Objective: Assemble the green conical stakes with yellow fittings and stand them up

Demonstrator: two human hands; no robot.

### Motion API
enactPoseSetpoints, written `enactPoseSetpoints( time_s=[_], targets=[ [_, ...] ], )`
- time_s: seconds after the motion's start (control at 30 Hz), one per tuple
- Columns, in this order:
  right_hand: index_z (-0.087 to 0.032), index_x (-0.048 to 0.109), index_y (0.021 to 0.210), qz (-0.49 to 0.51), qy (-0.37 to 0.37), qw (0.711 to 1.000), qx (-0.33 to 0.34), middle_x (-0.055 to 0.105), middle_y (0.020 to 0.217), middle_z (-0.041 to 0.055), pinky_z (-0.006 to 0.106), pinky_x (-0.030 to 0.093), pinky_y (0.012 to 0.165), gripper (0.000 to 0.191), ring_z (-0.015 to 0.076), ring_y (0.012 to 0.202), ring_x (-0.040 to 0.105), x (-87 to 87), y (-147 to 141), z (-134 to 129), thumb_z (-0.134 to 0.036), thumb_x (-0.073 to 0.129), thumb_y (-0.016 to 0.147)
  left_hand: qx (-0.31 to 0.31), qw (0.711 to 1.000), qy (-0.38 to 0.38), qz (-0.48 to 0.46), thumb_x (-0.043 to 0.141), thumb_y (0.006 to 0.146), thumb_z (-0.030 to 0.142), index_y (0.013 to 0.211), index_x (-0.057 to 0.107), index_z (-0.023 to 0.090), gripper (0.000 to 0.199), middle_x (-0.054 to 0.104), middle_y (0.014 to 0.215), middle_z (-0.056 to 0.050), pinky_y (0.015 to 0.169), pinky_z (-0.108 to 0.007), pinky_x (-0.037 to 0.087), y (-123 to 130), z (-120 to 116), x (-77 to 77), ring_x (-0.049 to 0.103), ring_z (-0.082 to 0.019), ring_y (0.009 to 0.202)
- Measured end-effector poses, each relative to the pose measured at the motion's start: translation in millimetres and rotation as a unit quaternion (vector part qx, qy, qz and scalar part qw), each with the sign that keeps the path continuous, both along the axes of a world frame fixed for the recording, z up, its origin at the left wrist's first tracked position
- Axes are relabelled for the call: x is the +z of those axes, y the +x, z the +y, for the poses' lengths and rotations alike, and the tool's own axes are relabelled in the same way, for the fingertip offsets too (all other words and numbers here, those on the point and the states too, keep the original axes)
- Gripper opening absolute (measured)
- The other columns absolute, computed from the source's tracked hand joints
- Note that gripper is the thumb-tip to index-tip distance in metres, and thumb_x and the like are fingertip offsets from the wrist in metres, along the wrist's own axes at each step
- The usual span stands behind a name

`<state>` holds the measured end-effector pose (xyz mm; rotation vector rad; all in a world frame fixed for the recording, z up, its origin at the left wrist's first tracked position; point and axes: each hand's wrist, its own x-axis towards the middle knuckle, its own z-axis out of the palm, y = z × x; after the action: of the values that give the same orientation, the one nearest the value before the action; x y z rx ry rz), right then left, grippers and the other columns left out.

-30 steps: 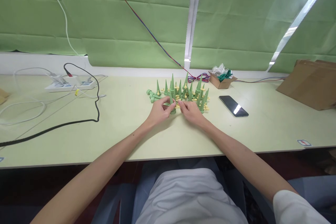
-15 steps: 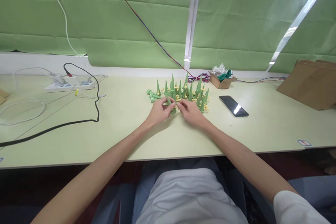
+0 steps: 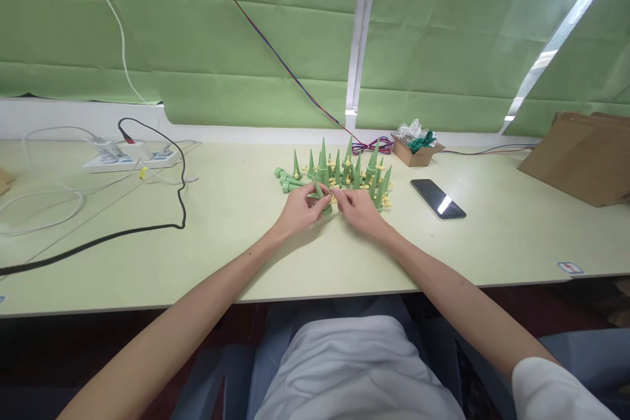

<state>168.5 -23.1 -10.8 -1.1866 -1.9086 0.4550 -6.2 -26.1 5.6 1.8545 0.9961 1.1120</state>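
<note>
On the table, between front and back edges, the left hand pinches a spike — tip tilted left, base toward the right hand, whose grip beside a yellow tap I cannot tell.

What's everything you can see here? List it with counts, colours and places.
Green spikes: over ten, green, table centre
Yellow fittings: several, yellow, among the spikes
Phone: one, black, right of the spikes
Small box: one, brown, behind the phone
Large cardboard: brown, far right, count unclear
Power strip: one, white, back left
Black cable: one, left
White cables: several, left
Wires: red and blue, back centre
Blinds: at least two panels, green, behind
Table: one, pale, beneath everything
Shirt: one, white, bottom
Left hand: one, fingers around a tilted spike
Right hand: one, beside it, grip unclear
</note>
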Motion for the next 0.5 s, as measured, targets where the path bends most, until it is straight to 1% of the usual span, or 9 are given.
enactPoseSetpoints(
  time_s=[0.07, 0.13, 0.2, 0.23, 0.37, 0.5],
  targets=[
    [-0.021, 0.046, 0.063, 0.013, 0.0, 1.0, -0.001, 0.054, 0.058, 0.0002, 0.029, 0.035, 0.063, 0.048, 0.0143, 0.056, 0.047, 1.9, -0.2, -1.8, -0.049, 0.037, 0.101, 0.004, 1.0, -0.001, -0.001, 0.063, 0.085, 0.045, 0.088, 0.06, 0.018, 0.028, 0.06, 0.065, 0.0, 0.043, -0.024, 0.04, 0.0, 0.3, 0.1, 0.052, -0.011, 0.046],
    [-0.02, 0.053, 0.076, 0.034, -0.005, 0.999, 0.015, 0.06, 0.066, 0.0009, 0.028, 0.038, 0.064, 0.035, 0.0149, 0.06, 0.052, 3.6, -0.5, -3.7, -0.044, 0.041, 0.099, 0.011, 1.0, -0.001, -0.003, 0.064, 0.084, 0.046, 0.087, 0.059, 0.018, 0.028, 0.059, 0.063, 0.0, 0.043, -0.024, 0.04, -0.3, 0.6, 0.4, 0.052, -0.011, 0.046],
    [-0.02, 0.055, 0.085, 0.043, -0.01, 0.998, 0.035, 0.063, 0.074, 0.0015, 0.027, 0.04, 0.064, 0.025, 0.0149, 0.063, 0.055, 4.6, -0.6, -5.0, -0.038, 0.044, 0.098, 0.018, 1.0, -0.002, -0.003, 0.064, 0.084, 0.046, 0.087, 0.059, 0.018, 0.029, 0.059, 0.063, 0.0, 0.042, -0.024, 0.039, -0.8, 0.8, 0.6, 0.053, -0.012, 0.046],
    [-0.02, 0.055, 0.086, 0.041, -0.01, 0.998, 0.04, 0.063, 0.075, 0.0014, 0.027, 0.04, 0.064, 0.022, 0.0147, 0.063, 0.055, 4.6, -0.6, -5.3, -0.036, 0.045, 0.097, 0.02, 1.0, -0.002, -0.001, 0.064, 0.084, 0.046, 0.087, 0.059, 0.018, 0.029, 0.058, 0.062, 0.0, 0.042, -0.024, 0.039, -0.9, 0.7, 0.7, 0.053, -0.012, 0.046],
    [-0.02, 0.053, 0.081, 0.014, 0.003, 0.999, 0.03, 0.058, 0.071, -0.0005, 0.027, 0.036, 0.063, 0.02, 0.0136, 0.061, 0.049, 3.0, -0.6, -4.0, -0.031, 0.045, 0.096, 0.019, 1.0, -0.003, 0.008, 0.063, 0.085, 0.046, 0.086, 0.06, 0.018, 0.028, 0.056, 0.057, 0.001, 0.044, -0.023, 0.04, -0.7, -0.4, 1.3, 0.053, -0.012, 0.046],
    [-0.02, 0.046, 0.068, -0.014, 0.011, 1.0, 0.004, 0.051, 0.062, -0.0013, 0.028, 0.032, 0.061, 0.034, 0.0133, 0.058, 0.043, 1.1, -0.4, -1.1, -0.034, 0.041, 0.099, 0.009, 1.0, 0.003, 0.021, 0.062, 0.085, 0.044, 0.087, 0.061, 0.017, 0.027, 0.055, 0.056, 0.002, 0.046, -0.024, 0.041, -0.3, -1.6, 1.5, 0.052, -0.011, 0.046]
  ],
)
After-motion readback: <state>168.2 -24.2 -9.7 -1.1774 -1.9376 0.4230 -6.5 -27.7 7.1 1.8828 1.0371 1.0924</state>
